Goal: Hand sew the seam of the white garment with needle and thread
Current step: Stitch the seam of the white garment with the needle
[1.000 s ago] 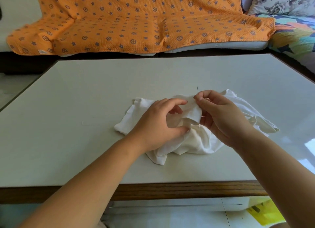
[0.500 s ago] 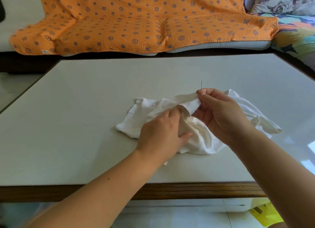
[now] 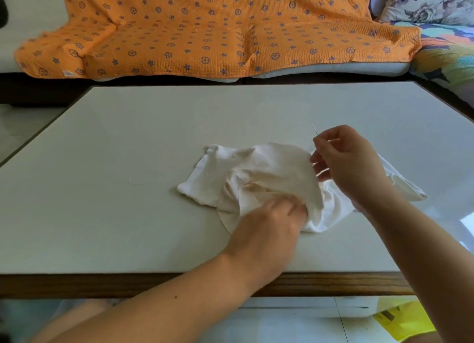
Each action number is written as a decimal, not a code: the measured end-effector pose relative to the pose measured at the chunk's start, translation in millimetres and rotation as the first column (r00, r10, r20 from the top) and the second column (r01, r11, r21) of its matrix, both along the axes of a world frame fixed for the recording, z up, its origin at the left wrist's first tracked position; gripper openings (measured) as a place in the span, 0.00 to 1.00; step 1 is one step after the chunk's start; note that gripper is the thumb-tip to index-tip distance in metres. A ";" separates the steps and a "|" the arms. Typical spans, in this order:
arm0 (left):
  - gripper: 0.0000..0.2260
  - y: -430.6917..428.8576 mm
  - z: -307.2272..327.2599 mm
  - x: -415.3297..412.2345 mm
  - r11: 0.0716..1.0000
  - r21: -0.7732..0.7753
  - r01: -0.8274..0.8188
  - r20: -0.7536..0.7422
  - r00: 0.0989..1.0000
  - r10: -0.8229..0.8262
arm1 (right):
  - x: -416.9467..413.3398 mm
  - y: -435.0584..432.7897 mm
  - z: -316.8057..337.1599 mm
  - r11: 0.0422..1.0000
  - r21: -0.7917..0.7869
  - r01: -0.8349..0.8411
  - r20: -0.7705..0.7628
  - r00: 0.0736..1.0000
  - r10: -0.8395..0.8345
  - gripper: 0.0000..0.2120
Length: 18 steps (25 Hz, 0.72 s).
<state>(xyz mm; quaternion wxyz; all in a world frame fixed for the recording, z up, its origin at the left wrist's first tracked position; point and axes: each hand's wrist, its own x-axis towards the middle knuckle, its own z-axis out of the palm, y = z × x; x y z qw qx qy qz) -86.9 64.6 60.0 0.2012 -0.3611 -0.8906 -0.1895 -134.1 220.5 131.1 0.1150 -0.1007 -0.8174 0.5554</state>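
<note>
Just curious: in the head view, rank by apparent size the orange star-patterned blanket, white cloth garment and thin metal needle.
Largest to smallest:
1. orange star-patterned blanket
2. white cloth garment
3. thin metal needle

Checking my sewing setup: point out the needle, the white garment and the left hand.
needle (image 3: 315, 130): head view, on its bare upper shaft.
white garment (image 3: 272, 168): head view, on its raised middle fold.
left hand (image 3: 269, 222): head view, on the back of the hand.

No text is legible; the small tag (image 3: 67, 73) on the orange blanket (image 3: 205, 29) seems too blurred.
</note>
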 end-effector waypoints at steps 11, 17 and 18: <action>0.26 -2.8 6.7 -7.6 0.949 0.305 -0.077 0.354 0.935 -0.038 | -6.9 20.5 8.4 0.579 -0.815 0.014 0.092 0.990 0.107 0.03; 0.18 -34.1 33.5 -50.0 0.274 0.680 -0.680 0.633 0.355 -0.688 | -13.4 29.0 2.1 0.566 -0.814 0.129 0.082 0.991 -0.109 0.04; 0.18 -40.3 37.5 -54.8 0.175 0.673 -0.719 0.528 0.301 -0.794 | -14.7 30.6 0.4 0.590 -0.792 0.156 0.080 0.985 -0.154 0.05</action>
